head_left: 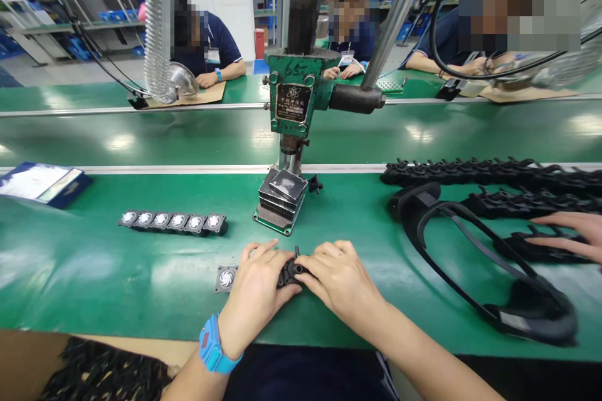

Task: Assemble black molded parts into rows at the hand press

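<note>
Near the front of the bench, my left hand (256, 294) and my right hand (341, 276) meet around a small black plastic part (290, 270) with a round hole and an upright stub. Fingers and thumbs of both hands close on it from either side, hiding most of it. Partly under my left hand sits a small square black unit with a white swirl (226, 278). Just beyond my hands, a stack of finned metal blocks (282, 197) rests below the green press (294, 97).
A row of black swirl-faced units (172, 222) lies left. Rows of black parts (461, 170) and a black strap-like visor (512, 313) lie right, near another person's hand (571, 232). A box of black pieces (103, 376) stands below the bench edge. Several co-workers sit opposite.
</note>
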`<state>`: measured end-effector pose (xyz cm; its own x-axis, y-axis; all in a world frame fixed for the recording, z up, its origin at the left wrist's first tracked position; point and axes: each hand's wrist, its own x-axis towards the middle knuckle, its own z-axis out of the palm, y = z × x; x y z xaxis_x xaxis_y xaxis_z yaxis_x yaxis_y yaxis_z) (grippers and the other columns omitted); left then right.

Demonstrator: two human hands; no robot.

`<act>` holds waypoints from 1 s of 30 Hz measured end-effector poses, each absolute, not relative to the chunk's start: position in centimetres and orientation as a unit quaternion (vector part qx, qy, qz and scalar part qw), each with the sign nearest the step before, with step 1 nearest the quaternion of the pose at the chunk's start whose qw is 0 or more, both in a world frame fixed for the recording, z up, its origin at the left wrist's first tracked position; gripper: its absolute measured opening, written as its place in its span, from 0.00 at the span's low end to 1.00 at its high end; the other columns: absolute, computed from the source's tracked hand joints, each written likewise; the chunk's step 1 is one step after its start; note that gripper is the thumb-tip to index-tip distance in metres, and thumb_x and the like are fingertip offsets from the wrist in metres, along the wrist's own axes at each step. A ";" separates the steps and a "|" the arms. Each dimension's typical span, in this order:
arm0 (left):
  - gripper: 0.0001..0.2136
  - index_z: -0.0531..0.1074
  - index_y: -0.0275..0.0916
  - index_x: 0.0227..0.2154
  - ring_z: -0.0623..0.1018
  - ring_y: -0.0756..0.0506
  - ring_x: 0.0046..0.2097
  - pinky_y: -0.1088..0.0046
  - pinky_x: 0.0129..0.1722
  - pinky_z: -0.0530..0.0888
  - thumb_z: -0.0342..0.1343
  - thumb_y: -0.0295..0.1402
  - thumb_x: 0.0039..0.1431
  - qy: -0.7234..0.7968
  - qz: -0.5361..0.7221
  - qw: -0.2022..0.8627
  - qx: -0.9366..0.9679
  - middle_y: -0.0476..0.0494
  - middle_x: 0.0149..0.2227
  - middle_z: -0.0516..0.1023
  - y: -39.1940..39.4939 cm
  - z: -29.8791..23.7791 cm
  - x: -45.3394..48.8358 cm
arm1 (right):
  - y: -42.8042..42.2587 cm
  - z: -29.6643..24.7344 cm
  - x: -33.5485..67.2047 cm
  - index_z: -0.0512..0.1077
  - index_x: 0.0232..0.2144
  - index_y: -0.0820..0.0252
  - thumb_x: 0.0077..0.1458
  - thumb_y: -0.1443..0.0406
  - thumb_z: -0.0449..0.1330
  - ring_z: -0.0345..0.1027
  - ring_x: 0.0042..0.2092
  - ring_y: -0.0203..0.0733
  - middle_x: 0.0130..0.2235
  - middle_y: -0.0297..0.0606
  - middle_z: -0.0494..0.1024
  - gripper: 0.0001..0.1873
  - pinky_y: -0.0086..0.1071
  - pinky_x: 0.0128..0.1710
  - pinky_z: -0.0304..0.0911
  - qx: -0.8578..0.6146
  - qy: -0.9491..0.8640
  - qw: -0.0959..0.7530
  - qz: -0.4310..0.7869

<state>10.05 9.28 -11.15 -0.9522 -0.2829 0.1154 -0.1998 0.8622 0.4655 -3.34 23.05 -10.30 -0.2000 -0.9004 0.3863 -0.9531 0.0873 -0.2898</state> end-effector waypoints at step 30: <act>0.26 0.73 0.42 0.50 0.69 0.30 0.61 0.46 0.57 0.61 0.72 0.37 0.46 -0.968 -0.181 0.086 0.152 0.38 0.48 0.80 9.8 -10.1 9.6 | 18.7 -13.5 -19.0 0.74 0.45 0.59 0.55 0.55 0.62 0.67 0.39 0.42 0.42 0.43 0.76 0.19 0.38 0.42 0.62 0.417 -0.844 -0.009 0.337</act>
